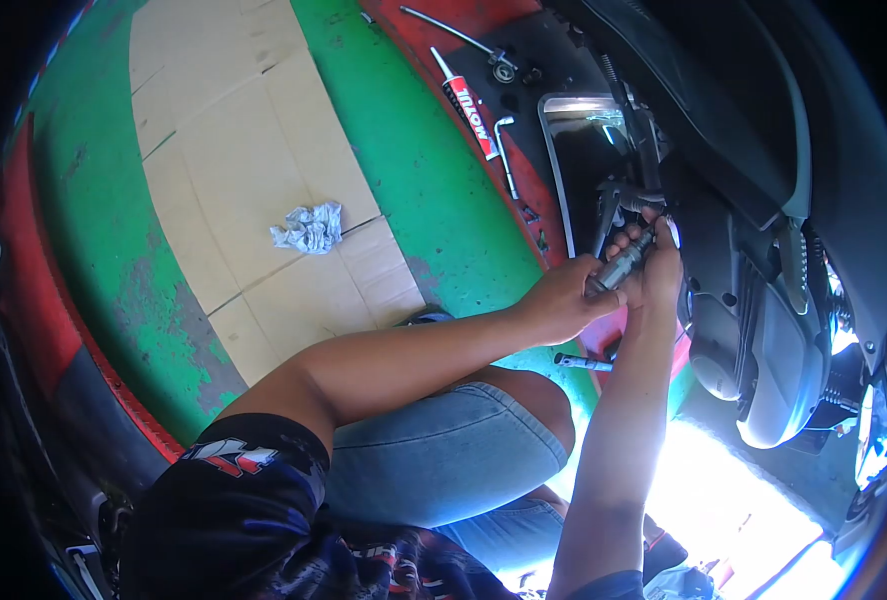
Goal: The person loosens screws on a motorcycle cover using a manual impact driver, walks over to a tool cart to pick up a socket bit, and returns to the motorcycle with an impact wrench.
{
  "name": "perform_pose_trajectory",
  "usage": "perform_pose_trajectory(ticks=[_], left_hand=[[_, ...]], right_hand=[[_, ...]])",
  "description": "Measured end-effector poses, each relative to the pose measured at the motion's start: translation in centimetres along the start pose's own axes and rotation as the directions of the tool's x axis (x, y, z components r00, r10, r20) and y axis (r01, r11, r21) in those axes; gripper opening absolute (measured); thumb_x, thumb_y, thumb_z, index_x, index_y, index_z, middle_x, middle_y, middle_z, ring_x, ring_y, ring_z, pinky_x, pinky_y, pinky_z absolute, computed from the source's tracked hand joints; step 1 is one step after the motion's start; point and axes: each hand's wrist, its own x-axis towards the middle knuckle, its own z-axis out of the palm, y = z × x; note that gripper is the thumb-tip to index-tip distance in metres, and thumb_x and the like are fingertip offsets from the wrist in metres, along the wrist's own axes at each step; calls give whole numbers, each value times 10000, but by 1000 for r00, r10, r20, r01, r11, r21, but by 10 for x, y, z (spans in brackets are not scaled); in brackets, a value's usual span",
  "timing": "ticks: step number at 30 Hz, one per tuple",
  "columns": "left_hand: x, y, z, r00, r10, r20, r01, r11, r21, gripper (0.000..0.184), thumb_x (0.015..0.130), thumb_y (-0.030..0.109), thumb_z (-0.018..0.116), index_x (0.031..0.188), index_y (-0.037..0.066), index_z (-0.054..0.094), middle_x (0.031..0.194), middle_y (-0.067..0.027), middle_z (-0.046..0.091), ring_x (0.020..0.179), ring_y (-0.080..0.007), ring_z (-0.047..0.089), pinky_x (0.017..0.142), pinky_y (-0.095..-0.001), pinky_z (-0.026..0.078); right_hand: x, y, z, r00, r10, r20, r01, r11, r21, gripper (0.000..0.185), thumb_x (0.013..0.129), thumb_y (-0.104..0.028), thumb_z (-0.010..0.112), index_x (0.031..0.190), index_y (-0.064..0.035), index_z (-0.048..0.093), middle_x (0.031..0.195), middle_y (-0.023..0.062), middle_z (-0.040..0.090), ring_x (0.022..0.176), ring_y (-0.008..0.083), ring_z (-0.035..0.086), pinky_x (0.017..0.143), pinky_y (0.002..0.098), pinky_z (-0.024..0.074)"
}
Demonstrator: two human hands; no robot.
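Observation:
My left hand [567, 302] reaches in from the left, its fingers closed around the lower end of a grey metal cylindrical part [624, 266]. My right hand [660, 262] comes up from below with curled fingers around the upper end of the same part. Both hands are close together, beside the dark body of a motor scooter [729, 200]. Part of the cylinder is hidden by the fingers, so its exact kind does not show. Just above the hands, dark mechanical parts [619, 195] sit in front of a shiny metal-rimmed tray [554, 150].
On the red and black platform [419, 18] lie a MOTUL tube [471, 112], an angled socket wrench [507, 160] and a long-handled tool [454, 32]. A dark cylindrical tool [582, 362] is below the hands. Cardboard [214, 150] covers the green floor [394, 130], with a crumpled silvery wad [309, 229] on it.

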Motion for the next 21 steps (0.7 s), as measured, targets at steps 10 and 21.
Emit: perform_pose_trajectory(ticks=[10,21], left_hand=[[-1,21,-8,995,64,-82,-56,994,94,468,889,288,784,1129,-32,541,918,-156,648,780,-219,679,690,-340,528],[4,45,-2,975,109,-192,-45,949,311,406,838,213,750,1036,-35,497,919,-266,648,865,-418,681,733,-493,545]], right_hand=[[15,9,-7,996,-3,91,-19,971,238,332,1087,-356,365,1161,-98,558,813,62,495,704,214,497,653,387,472],[18,18,-10,974,-67,217,-42,887,460,345,1062,-375,447,1131,-64,580,844,59,500,746,195,500,692,359,477]])
